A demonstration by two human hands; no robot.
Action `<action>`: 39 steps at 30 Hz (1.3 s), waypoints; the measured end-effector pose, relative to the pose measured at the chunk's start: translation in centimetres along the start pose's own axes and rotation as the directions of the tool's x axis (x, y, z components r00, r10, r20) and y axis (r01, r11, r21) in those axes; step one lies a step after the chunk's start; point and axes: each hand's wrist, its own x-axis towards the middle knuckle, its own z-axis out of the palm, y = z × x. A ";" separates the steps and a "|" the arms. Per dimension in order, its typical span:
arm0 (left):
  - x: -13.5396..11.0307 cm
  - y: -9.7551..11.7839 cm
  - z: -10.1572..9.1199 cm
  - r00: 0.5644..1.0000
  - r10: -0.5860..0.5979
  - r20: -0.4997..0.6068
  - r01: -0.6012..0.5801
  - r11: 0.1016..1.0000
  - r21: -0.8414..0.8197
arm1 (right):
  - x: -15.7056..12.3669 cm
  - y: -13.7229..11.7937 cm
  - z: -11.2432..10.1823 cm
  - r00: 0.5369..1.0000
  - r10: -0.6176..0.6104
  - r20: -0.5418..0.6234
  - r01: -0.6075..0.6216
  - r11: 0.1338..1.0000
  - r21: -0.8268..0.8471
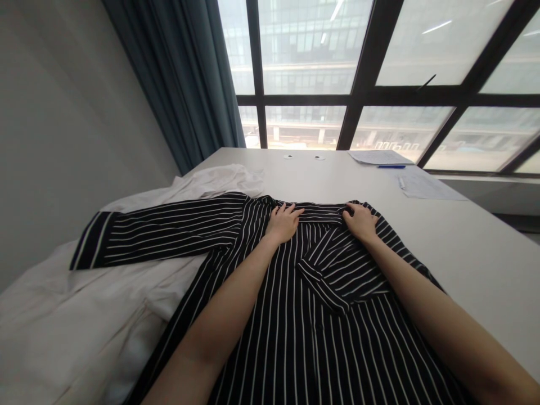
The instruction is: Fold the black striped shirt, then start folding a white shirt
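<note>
A black shirt point(291, 315) with white stripes lies spread over the table, its collar end toward the window. One sleeve point(169, 230) stretches out to the left. The other sleeve point(346, 264) is folded inward across the body, with its cuff near the middle. My left hand point(284, 223) rests on the left end of the collar band, fingers spread and lying flat. At the band's right end, my right hand point(361, 221) pinches the cloth between thumb and fingers near the shoulder. The lower part of the shirt runs out of view below.
White cloth point(97, 320) lies rumpled on the left, partly under the striped sleeve. The white table point(472, 264) reaches back to the window. Papers point(430, 185) and a blue pen point(391, 166) lie at the back right. A blue curtain point(181, 73) hangs at the back left.
</note>
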 end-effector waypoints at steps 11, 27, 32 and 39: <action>-0.2 0.2 -0.4 0.998 -0.014 0.058 0.014 1.000 0.012 | -0.4 0.0 -0.5 0.969 -0.165 -0.185 0.171 0.985 0.018; -0.2 0.6 -0.5 0.994 -0.047 0.095 0.042 0.997 0.058 | -0.7 0.0 0.3 0.894 -0.309 0.325 0.376 0.912 -0.167; -0.2 0.7 -0.4 0.989 -0.132 0.064 0.127 0.989 0.073 | -0.9 -0.4 0.6 0.924 -0.267 0.272 0.327 0.922 -0.206; -0.2 0.8 -0.1 0.965 -0.262 -0.029 0.264 0.957 0.124 | -1.2 -0.4 0.6 0.953 -0.238 0.189 0.277 0.936 -0.219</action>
